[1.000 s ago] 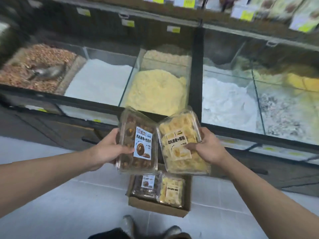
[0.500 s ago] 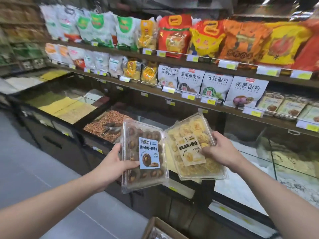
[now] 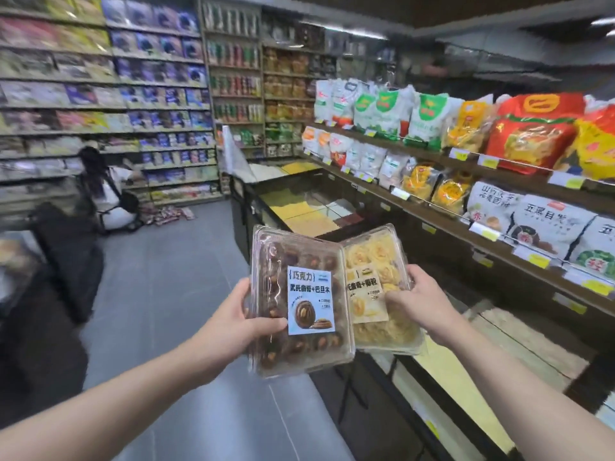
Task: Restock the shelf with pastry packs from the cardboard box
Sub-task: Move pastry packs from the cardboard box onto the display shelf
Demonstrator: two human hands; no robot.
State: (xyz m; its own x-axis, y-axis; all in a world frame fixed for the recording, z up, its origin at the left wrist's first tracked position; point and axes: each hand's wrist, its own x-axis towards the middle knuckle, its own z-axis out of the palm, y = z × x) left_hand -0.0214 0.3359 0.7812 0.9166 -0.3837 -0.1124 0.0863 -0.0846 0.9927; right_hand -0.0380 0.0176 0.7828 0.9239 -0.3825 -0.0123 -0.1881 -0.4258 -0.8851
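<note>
At lower centre of the frame, the left hand grips a clear plastic clamshell of dark chocolate pastries, thumb across its lid; the right hand pinches a clear clamshell of yellow pastries by its edge, fingers curled. The packs overlap, so either slick lid could slip and drop while carried toward the shelf.

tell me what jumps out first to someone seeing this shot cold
Two clear plastic pastry packs held up in the middle of the view: the chocolate cookie pack gripped by the left hand, overlapping the yellow cookie pack gripped by the right hand. To the right, shelves carry bright flour and grain bags, the red and yellow bag standing out. Far left, a person crouches by the back shelves.
</note>
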